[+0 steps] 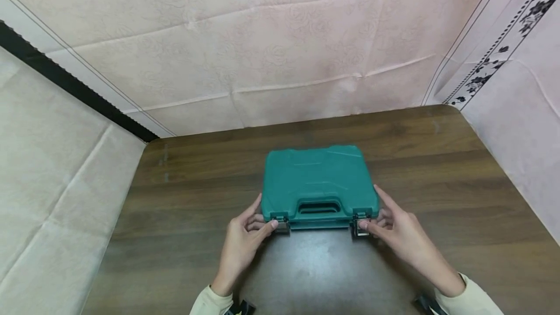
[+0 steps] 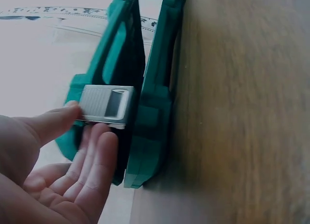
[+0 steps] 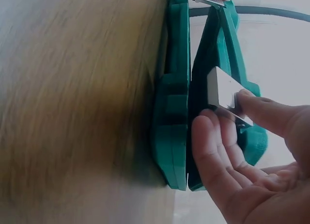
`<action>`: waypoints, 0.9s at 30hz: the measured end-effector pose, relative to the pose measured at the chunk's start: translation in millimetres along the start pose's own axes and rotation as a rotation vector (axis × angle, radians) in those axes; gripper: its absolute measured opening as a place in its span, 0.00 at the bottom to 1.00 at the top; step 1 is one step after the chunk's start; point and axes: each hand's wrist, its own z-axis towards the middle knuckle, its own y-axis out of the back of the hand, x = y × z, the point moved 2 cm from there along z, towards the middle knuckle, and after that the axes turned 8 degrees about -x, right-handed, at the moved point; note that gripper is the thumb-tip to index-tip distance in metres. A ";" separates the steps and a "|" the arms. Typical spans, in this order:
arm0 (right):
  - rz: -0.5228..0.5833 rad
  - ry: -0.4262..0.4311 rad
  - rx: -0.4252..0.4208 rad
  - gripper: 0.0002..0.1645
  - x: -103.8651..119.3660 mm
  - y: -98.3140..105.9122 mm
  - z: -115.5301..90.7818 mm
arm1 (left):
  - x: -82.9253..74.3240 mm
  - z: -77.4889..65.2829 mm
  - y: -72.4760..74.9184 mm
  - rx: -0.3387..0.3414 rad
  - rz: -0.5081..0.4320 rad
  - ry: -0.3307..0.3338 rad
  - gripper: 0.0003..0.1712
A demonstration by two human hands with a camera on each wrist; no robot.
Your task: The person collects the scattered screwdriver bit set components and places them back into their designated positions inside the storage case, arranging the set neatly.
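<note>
A green plastic carrying case (image 1: 316,171) lies flat on the table, its handle side toward me. In both wrist views the lid is parted from the base by a narrow gap, and the inside looks dark. My left hand (image 1: 241,243) holds the lid's left front corner, thumb at the metal latch (image 2: 100,104) and fingertips just under it. At the opposite front corner my right hand (image 1: 404,237) pinches the lid, its thumb on the other metal latch (image 3: 226,92) and its fingers in the gap. Both latches hang loose from the lid. The case's contents are hidden.
The brown wood-grain table (image 1: 197,261) extends around the case on all sides. Pale patterned cloth (image 1: 271,47) hangs behind its far edge, with more pale sheets at left and right. Dark straps (image 1: 245,307) show near the sleeves.
</note>
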 end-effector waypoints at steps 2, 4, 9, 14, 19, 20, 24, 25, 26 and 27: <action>-0.020 0.005 0.011 0.55 -1.3 -0.1 -0.3 | 0.5 -1.4 -1.0 0.017 0.011 0.011 0.46; -0.032 0.000 0.034 0.55 -2.5 -0.6 -0.6 | 1.1 -2.8 -2.2 0.036 0.024 0.021 0.49; -0.052 0.001 0.062 0.56 -5.3 -4.0 -0.8 | 2.9 -5.1 -5.8 0.069 0.118 0.023 0.55; -0.090 0.028 0.034 0.55 -6.8 -6.8 -0.4 | 1.1 -5.1 -9.6 0.040 0.271 -0.027 0.54; -0.174 0.030 0.030 0.55 -5.8 -9.9 0.9 | -1.3 -4.8 -15.3 -0.021 0.469 -0.108 0.51; -0.190 0.026 0.035 0.56 -5.6 -10.4 0.9 | -1.5 -4.8 -16.5 -0.025 0.508 -0.118 0.51; -0.287 0.054 0.023 0.56 -5.7 -10.1 0.7 | -3.9 -5.9 -18.9 -0.047 0.694 -0.181 0.52; -0.317 0.080 0.004 0.57 -5.4 -9.2 0.6 | -4.8 -5.7 -18.7 -0.052 0.732 -0.202 0.52; -0.346 0.106 -0.012 0.57 -5.5 -8.4 0.5 | -6.1 -5.3 -18.3 -0.057 0.765 -0.223 0.53; -0.373 0.131 -0.029 0.58 -5.5 -7.5 0.6 | -7.2 -4.8 -17.9 -0.068 0.800 -0.258 0.55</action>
